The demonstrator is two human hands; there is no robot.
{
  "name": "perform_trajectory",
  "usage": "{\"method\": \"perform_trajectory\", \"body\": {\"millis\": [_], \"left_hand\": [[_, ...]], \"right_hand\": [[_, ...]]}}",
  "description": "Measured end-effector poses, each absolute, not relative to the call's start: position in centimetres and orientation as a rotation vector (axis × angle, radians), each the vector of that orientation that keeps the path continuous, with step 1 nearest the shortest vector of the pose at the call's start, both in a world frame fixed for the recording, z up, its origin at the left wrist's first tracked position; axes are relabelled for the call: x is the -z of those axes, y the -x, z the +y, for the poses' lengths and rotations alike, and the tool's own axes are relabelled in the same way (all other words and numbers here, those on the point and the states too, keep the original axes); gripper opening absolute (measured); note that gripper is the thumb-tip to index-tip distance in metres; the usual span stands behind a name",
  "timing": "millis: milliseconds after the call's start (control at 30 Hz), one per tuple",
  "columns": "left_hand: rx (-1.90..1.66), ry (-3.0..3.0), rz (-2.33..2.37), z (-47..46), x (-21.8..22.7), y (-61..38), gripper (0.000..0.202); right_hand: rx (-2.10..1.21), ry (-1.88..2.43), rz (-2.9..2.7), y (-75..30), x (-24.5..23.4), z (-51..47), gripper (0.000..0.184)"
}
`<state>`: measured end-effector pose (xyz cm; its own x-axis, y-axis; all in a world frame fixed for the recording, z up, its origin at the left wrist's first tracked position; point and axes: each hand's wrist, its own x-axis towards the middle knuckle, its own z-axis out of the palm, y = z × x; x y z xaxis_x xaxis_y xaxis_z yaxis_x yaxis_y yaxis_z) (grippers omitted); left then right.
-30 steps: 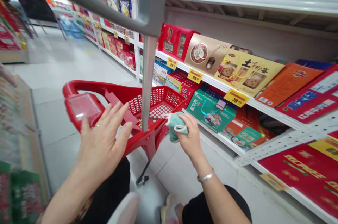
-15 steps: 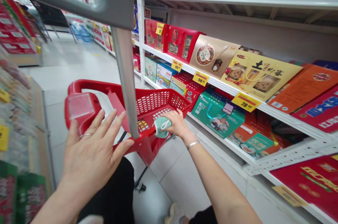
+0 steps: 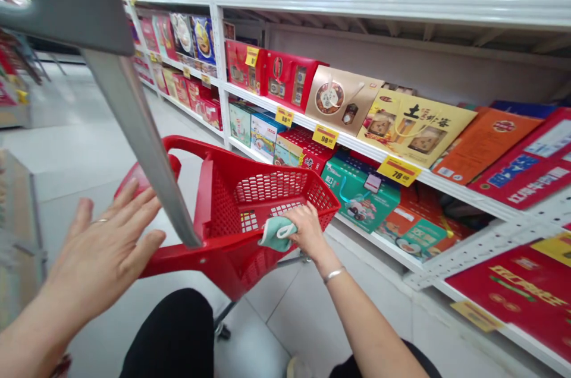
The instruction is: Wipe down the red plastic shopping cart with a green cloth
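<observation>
I see the right hand (image 3: 307, 228) holding a small green cloth (image 3: 277, 234) with a pale edge. The fingers are bent around it, so the cloth is bunched up in the grip. The cloth is right at the near rim of the red shopping cart (image 3: 225, 247), toward the rim's right end. That rim is the long line here: it runs left to right across my view and tips up a little at the right. From the cloth, most of the rim stretches off to the left, and the basket opens on the far side. The right hand is clearly the nearer one.

The left hand (image 3: 109, 250) is flat, with its fingers spread, and it holds nothing. It is over at the left end of the cart, just beside the slanting grey pole (image 3: 143, 134). I can't tell from here if its fingertips touch the red plastic.

The rim looks smooth and hard, and the basket walls are full of little holes. The pole comes down to the near rim between the two hands. On the right, the white shelves (image 3: 392, 3) are close to the cart, with a green box (image 3: 372, 199) low down near the right hand. Pale floor tiles (image 3: 289, 301) lie below.
</observation>
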<state>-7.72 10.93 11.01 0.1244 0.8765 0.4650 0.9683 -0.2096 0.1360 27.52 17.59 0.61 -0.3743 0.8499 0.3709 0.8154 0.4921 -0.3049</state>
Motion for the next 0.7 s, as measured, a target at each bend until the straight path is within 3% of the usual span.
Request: {"method": "perform_trajectory", "body": {"millis": [233, 367, 533, 700], "left_hand": [[0.679, 2.367, -1.947, 14.9, -12.6, 7.2, 0.065], [0.680, 2.479, -1.900, 16.7, -12.9, 5.1, 0.063], [0.719, 2.574, -1.813, 18.4, -12.5, 2.6, 0.064], [0.763, 2.633, -1.727, 19.1, -12.5, 0.1, 0.061]], "right_hand": [[0.136, 1.750, -2.028, -43.3, 2.0, 12.3, 0.032], [0.144, 1.708, -2.005, -48.5, 2.9, 9.0, 0.026], [0.265, 1.693, -1.985, -46.3, 2.5, 6.4, 0.029], [0.228, 1.621, -2.049, -37.2, 1.0, 6.6, 0.042]]}}
